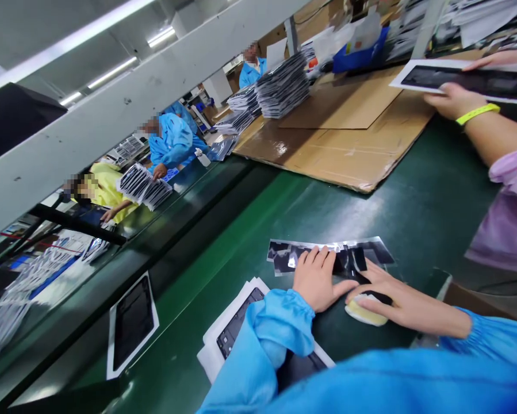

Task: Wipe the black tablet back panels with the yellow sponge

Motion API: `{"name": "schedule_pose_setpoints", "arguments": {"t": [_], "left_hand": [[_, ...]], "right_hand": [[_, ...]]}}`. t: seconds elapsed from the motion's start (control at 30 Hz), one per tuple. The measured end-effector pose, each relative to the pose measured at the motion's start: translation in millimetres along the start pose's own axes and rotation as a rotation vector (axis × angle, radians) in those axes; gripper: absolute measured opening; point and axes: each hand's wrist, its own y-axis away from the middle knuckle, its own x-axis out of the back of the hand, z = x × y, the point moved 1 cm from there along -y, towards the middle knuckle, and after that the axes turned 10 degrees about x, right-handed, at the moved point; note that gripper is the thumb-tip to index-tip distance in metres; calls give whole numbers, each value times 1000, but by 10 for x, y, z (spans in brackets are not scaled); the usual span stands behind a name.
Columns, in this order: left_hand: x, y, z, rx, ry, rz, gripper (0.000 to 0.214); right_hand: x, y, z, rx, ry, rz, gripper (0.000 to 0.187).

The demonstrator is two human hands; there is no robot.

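Observation:
My left hand lies flat with fingers spread on a clear-edged strip of shiny black film on the green bench. Beside it, my right hand points left, its far fingers at the film's near edge. Between its thumb and index finger sits a pale yellow sponge-like pad with a black part. The fingers partly cover the pad. Under and beside my left sleeve is a stack of white-bordered sheets with dark panels, partly hidden by the sleeve.
A dark panel with a white border lies on the conveyor at left. Flattened cardboard and stacked panels stand beyond. At right, a co-worker's hands hold a white-bordered panel. A metal beam crosses above; other people work across the line.

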Motion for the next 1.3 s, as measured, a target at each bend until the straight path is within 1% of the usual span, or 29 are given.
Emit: {"name": "schedule_pose_setpoints", "arguments": {"t": [0.07, 0.13, 0.2, 0.27, 0.33, 0.37, 0.47, 0.5, 0.53, 0.57, 0.6, 0.63, 0.67, 0.73, 0.77, 0.8, 0.83, 0.87, 0.97, 1.07, 1.13, 1.2, 1.27, 1.3], "left_hand": [[14, 5, 97, 56, 58, 10, 75], [32, 22, 188, 115, 124, 15, 72], [53, 42, 248, 144, 205, 20, 62], [83, 57, 255, 139, 309, 36, 50], [133, 71, 200, 153, 435, 77, 40], [168, 83, 152, 187, 503, 108, 37], [315, 184, -30, 391, 675, 230, 43], [374, 248, -88, 446, 707, 275, 45], [433, 328, -138, 467, 722, 321, 47], [486, 422, -179, 449, 713, 369, 46], [530, 527, -210, 396, 675, 418, 44], [559, 639, -232, 320, 600, 467, 42], [569, 752, -246, 239, 488, 515, 40], [528, 969, -267, 120, 199, 595, 43], [484, 1065, -280, 93, 56, 620, 45], [432, 1153, -299, 84, -69, 637, 48], [379, 1234, -325, 93, -168, 642, 49], [330, 1309, -357, 113, -244, 640, 50], [236, 1531, -469, 178, -371, 628, 49], [198, 1760, -561, 207, -359, 596, 48], [183, 1904, -603, 235, -294, 562, 50], [178, 2026, -643, 298, -205, 545, 49], [189, 2117, -695, 419, -67, 555, 45], [199, 2149, -728, 497, 39, 561, 44]], "right_hand": [[-10, -64, -44, 29, -11, -10, 57], [-22, -85, -46, 36, -22, -34, 56], [-31, -71, -2, 16, -28, -58, 54], [-31, -37, 77, 2, -35, -58, 51], [-13, 2, 173, 1, -41, -37, 47], [4, 21, 219, 5, -44, -31, 45], [88, 75, 320, -8, -31, -32, 43], [124, 92, 329, -28, -19, -22, 44], [160, 109, 318, -54, -10, 4, 44], [189, 124, 283, -86, -20, 42, 43], [204, 136, 223, -121, -73, 87, 43], [195, 140, 138, -150, -186, 128, 45], [156, 133, 28, -167, -359, 147, 49], [-18, 76, -238, -172, -811, 108, 59], [-143, 25, -378, -163, -1020, 78, 62], [-283, -37, -508, -159, -1177, 66, 63], [-430, -108, -620, -168, -1284, 65, 63], [-575, -182, -711, -193, -1345, 75, 61], [-937, -383, -859, -312, -1369, 93, 55], [-1131, -509, -886, -370, -1285, 86, 53], [-1186, -561, -886, -373, -1227, 57, 55], [-1202, -600, -904, -371, -1170, -2, 56], [-1181, -631, -955, -359, -1097, -55, 55], [-1153, -644, -991, -350, -1059, -63, 55]]}}
